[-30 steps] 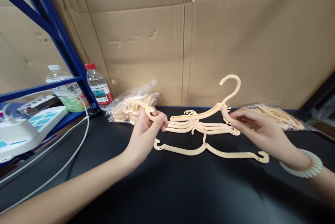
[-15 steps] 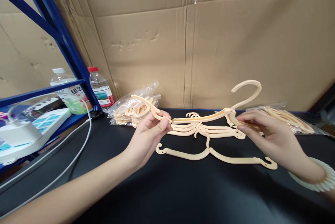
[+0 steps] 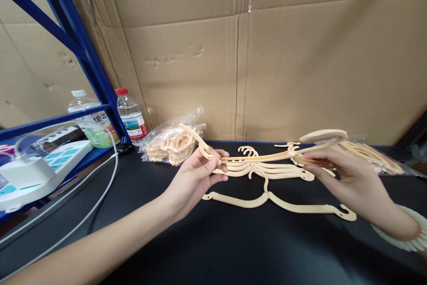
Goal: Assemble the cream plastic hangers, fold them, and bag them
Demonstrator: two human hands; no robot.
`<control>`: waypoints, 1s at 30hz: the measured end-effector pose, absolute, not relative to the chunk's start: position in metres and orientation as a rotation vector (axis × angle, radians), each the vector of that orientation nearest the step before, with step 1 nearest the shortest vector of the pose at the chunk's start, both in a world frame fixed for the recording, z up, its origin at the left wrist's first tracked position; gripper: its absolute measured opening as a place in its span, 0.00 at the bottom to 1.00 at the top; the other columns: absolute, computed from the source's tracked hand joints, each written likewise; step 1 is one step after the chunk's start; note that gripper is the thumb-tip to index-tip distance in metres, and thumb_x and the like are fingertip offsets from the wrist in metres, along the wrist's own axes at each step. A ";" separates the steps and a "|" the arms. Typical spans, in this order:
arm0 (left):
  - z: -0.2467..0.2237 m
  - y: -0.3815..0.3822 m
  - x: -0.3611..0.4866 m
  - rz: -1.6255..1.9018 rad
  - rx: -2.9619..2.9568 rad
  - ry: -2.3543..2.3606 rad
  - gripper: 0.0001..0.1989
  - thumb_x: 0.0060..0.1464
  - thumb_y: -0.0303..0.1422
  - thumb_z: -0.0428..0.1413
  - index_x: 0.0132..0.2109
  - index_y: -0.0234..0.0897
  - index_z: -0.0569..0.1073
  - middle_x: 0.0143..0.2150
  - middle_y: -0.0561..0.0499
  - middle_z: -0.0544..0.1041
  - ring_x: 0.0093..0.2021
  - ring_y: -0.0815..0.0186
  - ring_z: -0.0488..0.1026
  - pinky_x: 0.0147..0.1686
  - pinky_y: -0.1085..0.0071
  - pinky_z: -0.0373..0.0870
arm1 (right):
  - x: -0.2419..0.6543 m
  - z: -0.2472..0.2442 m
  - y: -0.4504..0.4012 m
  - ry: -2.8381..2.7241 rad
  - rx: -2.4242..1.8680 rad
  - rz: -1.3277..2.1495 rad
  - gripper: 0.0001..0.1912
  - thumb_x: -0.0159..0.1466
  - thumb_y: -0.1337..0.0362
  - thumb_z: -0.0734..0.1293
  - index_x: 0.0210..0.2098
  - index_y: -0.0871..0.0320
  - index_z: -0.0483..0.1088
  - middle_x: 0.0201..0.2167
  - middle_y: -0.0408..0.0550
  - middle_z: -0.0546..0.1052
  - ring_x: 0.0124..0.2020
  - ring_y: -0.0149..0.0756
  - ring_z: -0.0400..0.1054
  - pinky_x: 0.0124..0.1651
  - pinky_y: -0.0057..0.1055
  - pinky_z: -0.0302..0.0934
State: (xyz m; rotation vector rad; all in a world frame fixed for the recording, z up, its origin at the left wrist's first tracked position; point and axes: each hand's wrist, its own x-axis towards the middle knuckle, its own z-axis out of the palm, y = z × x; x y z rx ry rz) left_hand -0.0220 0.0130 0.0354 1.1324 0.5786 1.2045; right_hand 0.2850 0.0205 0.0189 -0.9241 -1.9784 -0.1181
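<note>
My left hand (image 3: 193,180) pinches a small curved beige hanger end piece (image 3: 196,138) at the tip of one arm of a beige plastic clothes hanger (image 3: 263,157). Whether the piece is joined to that arm I cannot tell. My right hand (image 3: 347,176) grips the hanger near its middle, by the other arm, with the hook tilted up and to the right. The far end of that arm is hidden by the fingers. Below the hands, another beige hanger (image 3: 293,207) lies flat on the black table, and behind it lies a row of several more hangers (image 3: 276,170).
Clear bags of beige hanger parts lie at the back, one bag (image 3: 170,145) left and another bag (image 3: 373,156) right. A water bottle (image 3: 131,118), a power strip (image 3: 66,160) and a white cable (image 3: 115,165) are at the left, by a blue metal frame (image 3: 78,49). Cardboard (image 3: 187,76) stands behind.
My right hand has turned the hanger, so its hook now leans flatter and further right. My left hand has brought the end piece against the arm's tip, and slots show along the arm.
</note>
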 end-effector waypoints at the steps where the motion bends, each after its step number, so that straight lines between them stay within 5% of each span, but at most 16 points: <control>1: 0.035 0.013 -0.022 1.198 1.130 0.571 0.04 0.57 0.30 0.59 0.35 0.35 0.72 0.45 0.49 0.72 0.36 0.69 0.70 0.40 0.70 0.73 | 0.285 0.020 0.021 -1.986 -0.912 -0.131 0.06 0.66 0.65 0.65 0.42 0.50 0.71 0.39 0.45 0.76 0.40 0.38 0.71 0.40 0.32 0.68; 15: 0.035 0.013 -0.021 1.130 1.095 0.508 0.08 0.51 0.27 0.64 0.31 0.33 0.71 0.36 0.51 0.72 0.28 0.74 0.67 0.25 0.80 0.63 | 0.285 0.025 0.016 -1.989 -0.870 -0.183 0.07 0.65 0.68 0.65 0.41 0.50 0.71 0.38 0.44 0.77 0.39 0.40 0.71 0.41 0.36 0.67; 30: 0.029 0.016 -0.023 1.137 1.089 0.674 0.15 0.44 0.32 0.69 0.29 0.33 0.69 0.30 0.55 0.71 0.24 0.78 0.65 0.24 0.83 0.60 | 0.281 0.013 0.015 -2.013 -0.822 -0.053 0.10 0.65 0.69 0.66 0.45 0.50 0.71 0.39 0.46 0.75 0.41 0.38 0.70 0.41 0.32 0.65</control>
